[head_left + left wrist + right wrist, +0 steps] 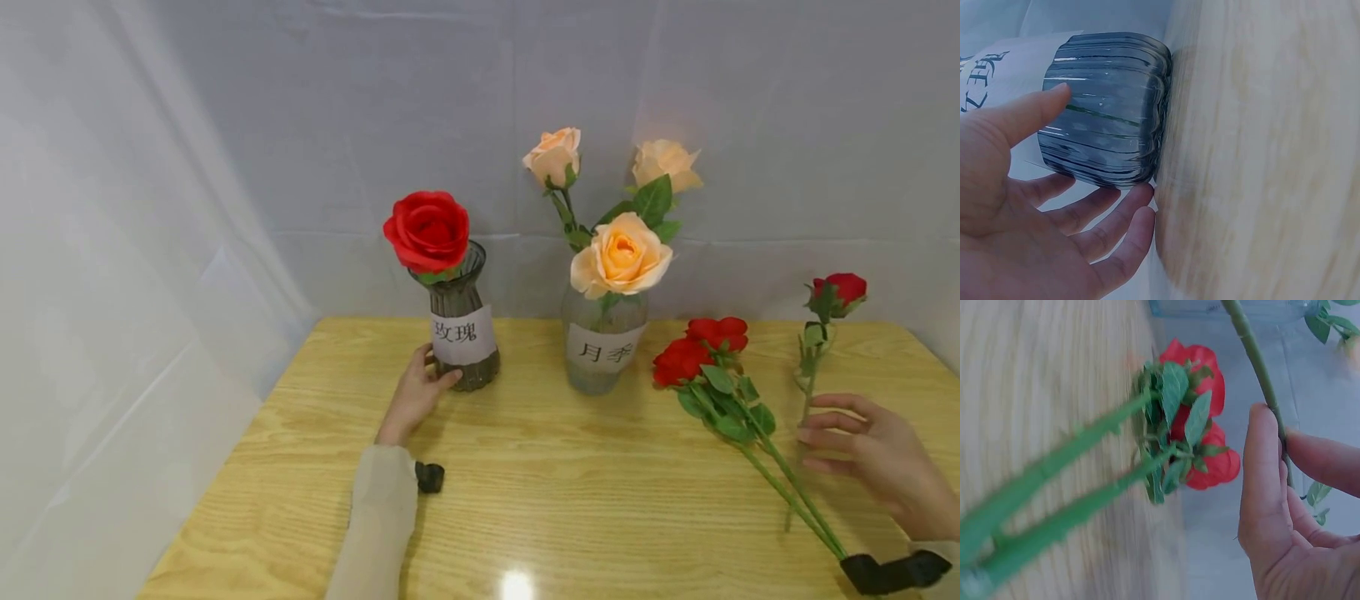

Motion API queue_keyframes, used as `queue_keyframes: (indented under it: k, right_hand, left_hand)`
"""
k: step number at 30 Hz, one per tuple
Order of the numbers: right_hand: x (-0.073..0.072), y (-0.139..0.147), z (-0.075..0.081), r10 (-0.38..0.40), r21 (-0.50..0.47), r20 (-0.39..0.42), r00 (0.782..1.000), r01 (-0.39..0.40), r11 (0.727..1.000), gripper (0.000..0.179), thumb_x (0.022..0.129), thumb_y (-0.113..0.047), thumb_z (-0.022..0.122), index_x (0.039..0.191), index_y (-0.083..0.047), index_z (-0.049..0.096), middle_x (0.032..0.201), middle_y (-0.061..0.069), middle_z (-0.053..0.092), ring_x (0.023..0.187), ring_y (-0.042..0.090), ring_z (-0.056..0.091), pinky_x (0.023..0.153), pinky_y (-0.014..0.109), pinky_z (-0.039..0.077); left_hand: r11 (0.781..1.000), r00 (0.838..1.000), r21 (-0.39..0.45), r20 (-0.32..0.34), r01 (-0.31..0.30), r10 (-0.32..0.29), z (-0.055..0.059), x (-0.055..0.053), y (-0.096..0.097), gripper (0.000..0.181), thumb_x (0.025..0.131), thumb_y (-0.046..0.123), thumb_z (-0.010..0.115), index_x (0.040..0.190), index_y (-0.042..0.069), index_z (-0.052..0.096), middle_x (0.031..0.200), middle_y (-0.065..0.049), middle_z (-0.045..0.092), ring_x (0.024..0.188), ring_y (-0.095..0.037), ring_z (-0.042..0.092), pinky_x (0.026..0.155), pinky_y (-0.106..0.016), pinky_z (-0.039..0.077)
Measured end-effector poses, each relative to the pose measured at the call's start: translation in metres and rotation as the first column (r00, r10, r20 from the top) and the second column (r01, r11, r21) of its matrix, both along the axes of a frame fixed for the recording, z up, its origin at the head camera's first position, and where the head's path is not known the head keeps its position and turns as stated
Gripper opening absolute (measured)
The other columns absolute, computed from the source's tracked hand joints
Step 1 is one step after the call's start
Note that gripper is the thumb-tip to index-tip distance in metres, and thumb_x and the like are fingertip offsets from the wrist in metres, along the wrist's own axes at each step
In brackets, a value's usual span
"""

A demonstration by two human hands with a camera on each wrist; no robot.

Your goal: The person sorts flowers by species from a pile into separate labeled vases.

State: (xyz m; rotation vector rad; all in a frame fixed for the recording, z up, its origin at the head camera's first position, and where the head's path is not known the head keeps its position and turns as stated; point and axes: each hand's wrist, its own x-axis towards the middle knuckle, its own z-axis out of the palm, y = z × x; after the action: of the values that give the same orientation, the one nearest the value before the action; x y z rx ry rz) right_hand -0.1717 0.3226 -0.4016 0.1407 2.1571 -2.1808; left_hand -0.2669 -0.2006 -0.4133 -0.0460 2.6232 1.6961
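My left hand (414, 392) holds the base of a dark ribbed glass vase (1107, 106), thumb at the front and fingers round the side. The vase stands upright on the table and bears a white label (463, 335) with Chinese characters. One red rose (429, 232) stands in it, its stem showing through the glass. At the right, my right hand (873, 446) pinches the green stem (1257, 359) of another red rose (847, 288) between thumb and fingers. That rose is upright, bloom on top. Left of this hand, two red roses (701, 350) lie on the table.
A clear glass vase (592, 379) with a white label stands mid-table, holding peach-coloured roses (624, 254). The wooden table (540, 492) ends at the back before a pale cloth backdrop (360, 108). The loose stems run toward the front right.
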Motion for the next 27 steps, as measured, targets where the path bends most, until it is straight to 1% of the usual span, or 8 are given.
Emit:
queue_keyframes:
  k: [2, 7, 11, 14, 18, 21, 23, 27]
  right_hand:
    - [0.001, -0.004, 0.0, -0.005, -0.063, -0.005, 1.0, 0.005, 0.998, 0.048, 0.095, 0.016, 0.058, 0.103, -0.031, 0.063, 0.087, -0.005, 0.067, 0.074, 0.015, 0.07, 0.063, 0.032, 0.062]
    - [0.0, -0.015, 0.002, -0.024, -0.104, 0.006, 1.0, 0.024, 0.994, 0.042, 0.096, 0.011, 0.061, 0.107, -0.03, 0.061, 0.089, -0.005, 0.067, 0.078, 0.014, 0.071, 0.064, 0.033, 0.062]
    - [0.0, -0.021, 0.003, -0.006, -0.166, -0.031, 0.999, 0.001, 0.986, 0.039, 0.097, 0.011, 0.059, 0.115, -0.024, 0.057, 0.094, -0.004, 0.067, 0.084, 0.013, 0.071, 0.067, 0.034, 0.062]
    - [-0.001, -0.025, 0.003, 0.0, -0.218, -0.043, 0.999, -0.009, 0.976, 0.038, 0.098, 0.011, 0.058, 0.122, -0.017, 0.049, 0.096, -0.002, 0.065, 0.086, 0.015, 0.07, 0.07, 0.036, 0.062]
    - [-0.002, -0.034, 0.003, -0.034, -0.28, -0.055, 0.998, 0.017, 0.96, 0.038, 0.098, 0.012, 0.057, 0.123, -0.013, 0.045, 0.094, 0.0, 0.066, 0.084, 0.016, 0.069, 0.07, 0.036, 0.062]
    - [-0.002, -0.041, 0.004, -0.067, -0.34, -0.082, 0.994, 0.036, 0.94, 0.035, 0.097, 0.014, 0.056, 0.118, -0.012, 0.049, 0.092, 0.001, 0.066, 0.082, 0.017, 0.07, 0.068, 0.036, 0.062]
    - [-0.002, -0.045, 0.004, -0.087, -0.4, -0.098, 0.991, 0.041, 0.916, 0.033, 0.097, 0.015, 0.055, 0.115, -0.014, 0.053, 0.092, 0.002, 0.067, 0.082, 0.018, 0.07, 0.068, 0.037, 0.063]
    - [-0.002, -0.053, 0.003, -0.12, -0.503, -0.134, 0.984, 0.036, 0.863, 0.033, 0.097, 0.016, 0.055, 0.113, -0.012, 0.055, 0.091, 0.005, 0.068, 0.084, 0.02, 0.071, 0.069, 0.039, 0.063]
  left_hand:
    - [1.0, 1.0, 0.001, -0.001, 0.001, -0.001, 0.001, 0.0, 0.0, 0.072, 0.1, 0.012, 0.064, 0.157, -0.003, 0.023, 0.154, -0.033, 0.033, 0.137, -0.05, 0.038, 0.113, -0.057, 0.035]
    - [1.0, 1.0, 0.012, -0.002, 0.004, -0.004, 0.002, 0.0, 0.0, 0.073, 0.1, 0.011, 0.064, 0.158, -0.003, 0.022, 0.155, -0.033, 0.032, 0.138, -0.05, 0.037, 0.113, -0.057, 0.034]
    - [1.0, 1.0, 0.018, 0.0, 0.004, -0.004, 0.001, 0.0, 0.0, 0.074, 0.1, 0.011, 0.065, 0.158, -0.003, 0.021, 0.155, -0.032, 0.032, 0.139, -0.05, 0.036, 0.114, -0.057, 0.034]
    - [1.0, 1.0, 0.027, 0.006, 0.003, -0.003, 0.0, 0.0, 0.0, 0.075, 0.1, 0.012, 0.065, 0.158, -0.002, 0.021, 0.156, -0.031, 0.031, 0.139, -0.049, 0.036, 0.114, -0.057, 0.034]
    - [0.999, 1.0, 0.032, 0.003, 0.005, -0.005, 0.0, 0.001, 0.0, 0.074, 0.1, 0.012, 0.065, 0.158, -0.002, 0.021, 0.156, -0.031, 0.031, 0.139, -0.049, 0.036, 0.114, -0.057, 0.033]
    - [1.0, 1.0, 0.029, -0.005, 0.006, -0.006, 0.0, 0.0, 0.0, 0.073, 0.1, 0.011, 0.065, 0.157, -0.003, 0.022, 0.155, -0.032, 0.032, 0.139, -0.049, 0.037, 0.114, -0.056, 0.033]
    - [1.0, 1.0, 0.028, -0.008, 0.005, -0.005, 0.0, 0.0, 0.0, 0.072, 0.1, 0.011, 0.064, 0.157, -0.004, 0.022, 0.155, -0.033, 0.032, 0.138, -0.049, 0.037, 0.114, -0.056, 0.033]
    - [1.0, 1.0, 0.028, -0.004, 0.003, -0.003, 0.0, 0.001, 0.001, 0.072, 0.1, 0.01, 0.064, 0.157, -0.004, 0.023, 0.154, -0.033, 0.032, 0.138, -0.05, 0.037, 0.113, -0.057, 0.035]
